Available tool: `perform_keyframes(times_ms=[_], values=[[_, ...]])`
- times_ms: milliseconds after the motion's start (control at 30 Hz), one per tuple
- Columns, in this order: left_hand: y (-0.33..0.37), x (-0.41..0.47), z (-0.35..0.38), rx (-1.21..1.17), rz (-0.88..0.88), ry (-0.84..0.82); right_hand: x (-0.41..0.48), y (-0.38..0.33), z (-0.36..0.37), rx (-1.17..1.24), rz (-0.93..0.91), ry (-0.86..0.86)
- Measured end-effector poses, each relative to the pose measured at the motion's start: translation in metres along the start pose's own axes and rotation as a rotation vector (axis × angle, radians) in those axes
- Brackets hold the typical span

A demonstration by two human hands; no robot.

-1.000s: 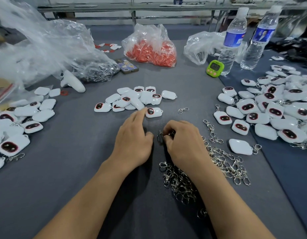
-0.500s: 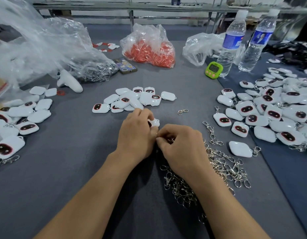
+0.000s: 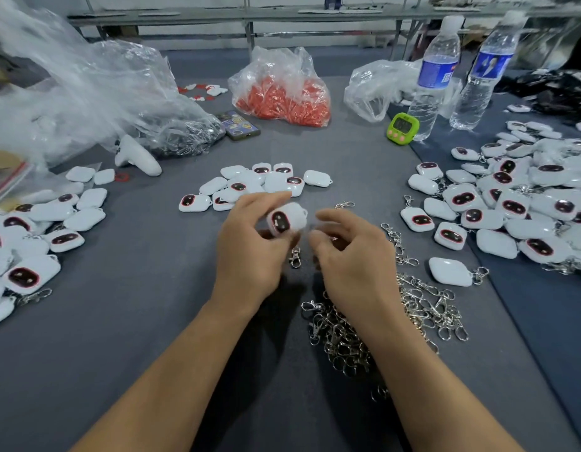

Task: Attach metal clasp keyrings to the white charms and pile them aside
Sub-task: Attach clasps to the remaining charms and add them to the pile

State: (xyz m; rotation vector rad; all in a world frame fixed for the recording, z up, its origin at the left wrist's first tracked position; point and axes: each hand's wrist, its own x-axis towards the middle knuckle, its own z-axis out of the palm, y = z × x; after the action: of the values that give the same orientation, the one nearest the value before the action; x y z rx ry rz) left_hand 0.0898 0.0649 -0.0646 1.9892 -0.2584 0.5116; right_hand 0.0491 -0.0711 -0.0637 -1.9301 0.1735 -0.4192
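My left hand (image 3: 250, 252) holds a white charm (image 3: 285, 220) with a dark oval face, lifted a little above the grey table (image 3: 135, 321). My right hand (image 3: 351, 259) is just right of it, fingers curled and blurred. A metal clasp keyring (image 3: 295, 256) hangs between the two thumbs, its top at my right thumb tip. A heap of loose clasp keyrings (image 3: 380, 318) lies under and around my right wrist. Bare white charms (image 3: 266, 184) lie in a cluster just beyond my hands.
Piles of charms with clasps lie at the right (image 3: 517, 203) and at the left (image 3: 31, 236). Behind stand two water bottles (image 3: 435, 76), a green timer (image 3: 402, 128), a bag of red parts (image 3: 282, 89), a phone (image 3: 238, 125) and clear plastic bags (image 3: 80, 93).
My left hand picked one charm from the table near the cluster and lifted it, face toward me. My right hand rose from the clasp heap with one clasp.
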Motion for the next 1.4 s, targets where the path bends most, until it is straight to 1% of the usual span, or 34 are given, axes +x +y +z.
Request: perform_keyframes(times_ms=[67,100,133,200,300,367,433,500,567,633,700,800,900,1000,1067,1167,1233,1300,1400], values=[[0.007,-0.008,-0.001,-0.029,0.071,0.011,-0.001,-0.004,0.001,0.292,0.099,-0.092],[0.010,-0.013,0.000,-0.037,0.094,-0.018,-0.001,-0.004,0.002,0.377,0.128,-0.130],[0.013,-0.018,0.001,-0.043,0.103,-0.058,-0.002,-0.006,0.002,0.408,0.146,-0.151],[0.013,-0.019,0.003,-0.041,0.114,-0.121,-0.002,-0.006,0.002,0.433,0.162,-0.146],[0.006,-0.011,-0.001,-0.004,0.104,-0.153,0.004,-0.001,-0.002,0.483,0.172,-0.048],[-0.002,-0.006,-0.006,0.091,0.025,-0.170,0.008,0.000,-0.005,0.523,0.201,0.010],[-0.010,-0.004,-0.009,0.218,-0.065,-0.224,0.010,0.002,-0.005,0.494,0.218,0.032],[-0.012,-0.004,-0.008,0.367,-0.044,-0.333,0.011,0.003,-0.003,0.444,0.212,0.040],[-0.011,-0.004,-0.005,0.439,0.025,-0.401,0.011,0.004,0.001,0.373,0.191,0.027],[-0.008,-0.005,-0.005,0.367,0.015,-0.381,0.012,0.004,0.003,0.336,0.185,0.029],[-0.008,-0.006,-0.006,0.287,-0.049,-0.331,0.013,0.005,0.003,0.329,0.183,0.026],[-0.010,-0.008,-0.008,0.229,-0.142,-0.254,0.012,0.005,0.002,0.332,0.188,-0.007],[-0.010,-0.007,-0.009,0.147,-0.201,-0.214,0.010,0.002,0.003,0.288,0.157,-0.042],[-0.012,-0.006,-0.010,0.120,-0.242,-0.204,0.009,0.002,0.003,0.204,0.104,-0.057],[-0.011,-0.006,-0.011,0.058,-0.272,-0.198,0.008,0.003,0.003,0.100,0.061,-0.062],[-0.009,-0.003,-0.011,-0.146,-0.328,-0.134,0.004,0.002,0.004,-0.059,-0.002,-0.083],[-0.005,-0.001,-0.011,-0.338,-0.390,-0.108,0.001,0.001,0.005,-0.130,-0.014,-0.114],[-0.003,0.000,-0.011,-0.544,-0.459,-0.160,0.000,0.000,0.006,-0.180,-0.042,-0.133],[0.001,0.003,-0.012,-0.719,-0.532,-0.260,-0.001,0.000,0.005,-0.130,-0.061,-0.100]])
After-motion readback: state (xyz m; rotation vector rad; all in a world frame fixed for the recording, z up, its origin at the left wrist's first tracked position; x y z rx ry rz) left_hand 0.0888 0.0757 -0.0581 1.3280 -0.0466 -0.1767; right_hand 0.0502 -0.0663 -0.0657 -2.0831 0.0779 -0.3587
